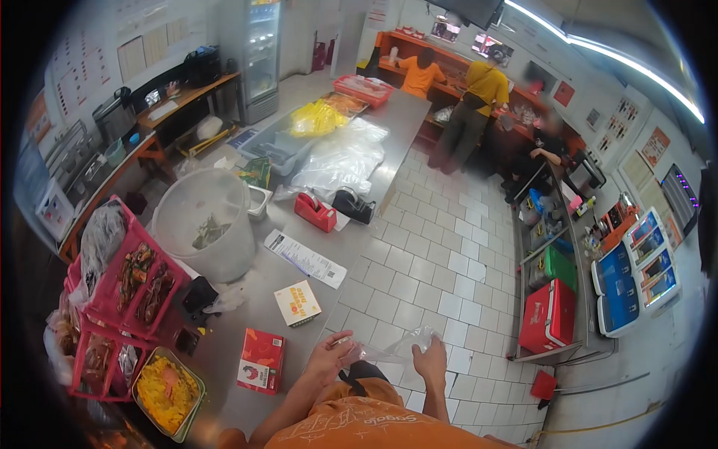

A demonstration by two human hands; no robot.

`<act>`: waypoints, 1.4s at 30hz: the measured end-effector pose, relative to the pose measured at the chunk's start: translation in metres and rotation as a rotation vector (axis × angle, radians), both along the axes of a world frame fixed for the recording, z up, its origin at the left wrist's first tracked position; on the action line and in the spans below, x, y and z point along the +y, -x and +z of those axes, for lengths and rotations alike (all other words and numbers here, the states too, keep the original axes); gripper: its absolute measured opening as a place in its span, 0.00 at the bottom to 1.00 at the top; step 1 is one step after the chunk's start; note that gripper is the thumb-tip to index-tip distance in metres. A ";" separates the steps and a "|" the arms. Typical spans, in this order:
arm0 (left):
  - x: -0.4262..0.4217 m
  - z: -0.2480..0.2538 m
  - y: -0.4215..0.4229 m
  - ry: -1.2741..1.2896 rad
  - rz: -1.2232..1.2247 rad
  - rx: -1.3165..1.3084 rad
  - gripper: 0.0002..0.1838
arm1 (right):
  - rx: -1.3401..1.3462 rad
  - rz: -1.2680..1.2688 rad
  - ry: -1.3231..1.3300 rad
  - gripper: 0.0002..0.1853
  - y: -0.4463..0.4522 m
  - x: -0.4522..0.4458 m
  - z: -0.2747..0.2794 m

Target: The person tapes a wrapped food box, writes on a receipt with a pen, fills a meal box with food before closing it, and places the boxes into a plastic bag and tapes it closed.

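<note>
A clear plastic bag stretches between my two hands, just off the edge of the steel table. My left hand pinches one end of it with bent fingers. At the other end my right hand grips the plastic, its thumb pointing up and its fingers partly hidden. On the table near my left hand stand a red printed box and a small white-and-yellow box. A long printed receipt lies flat beyond them.
Pink baskets with packed food, a tray of yellow rice and a white bucket crowd the left. Farther along are a red tape dispenser and plastic bags. Several people work at the back. A red cooler sits right.
</note>
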State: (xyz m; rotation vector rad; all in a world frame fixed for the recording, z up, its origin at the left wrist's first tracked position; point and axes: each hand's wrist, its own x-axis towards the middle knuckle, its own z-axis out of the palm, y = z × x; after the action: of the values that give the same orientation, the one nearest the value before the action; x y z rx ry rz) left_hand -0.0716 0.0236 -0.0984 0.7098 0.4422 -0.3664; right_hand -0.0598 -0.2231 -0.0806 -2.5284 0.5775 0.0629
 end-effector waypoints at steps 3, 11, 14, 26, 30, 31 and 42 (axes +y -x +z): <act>-0.003 -0.005 -0.002 0.060 -0.017 0.050 0.14 | -0.305 -0.067 0.635 0.30 -0.003 0.009 0.023; -0.024 -0.040 0.009 -0.237 0.033 0.099 0.08 | -0.139 0.183 -0.331 0.20 0.004 -0.033 0.004; -0.032 -0.038 0.014 -0.301 -0.045 0.005 0.08 | 0.139 0.242 -0.851 0.17 0.017 0.011 -0.010; -0.041 -0.017 0.022 -0.221 -0.263 -0.002 0.12 | -0.219 0.304 -0.567 0.15 0.050 0.045 -0.017; -0.051 -0.028 0.023 -0.309 -0.303 -0.191 0.14 | -0.296 0.209 -0.535 0.13 0.048 0.051 -0.020; -0.053 -0.032 0.025 -0.311 -0.303 -0.191 0.14 | -0.301 0.168 -0.553 0.12 0.048 0.052 -0.015; -0.054 -0.030 0.025 -0.534 -0.196 -0.140 0.20 | -0.286 0.124 -0.551 0.11 0.050 0.046 -0.003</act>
State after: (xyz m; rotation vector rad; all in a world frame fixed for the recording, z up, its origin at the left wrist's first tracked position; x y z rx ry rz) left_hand -0.0963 -0.0308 -0.1288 1.2964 0.3386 -0.3824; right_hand -0.1101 -0.1771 -0.0838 -1.9841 0.2431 -0.0843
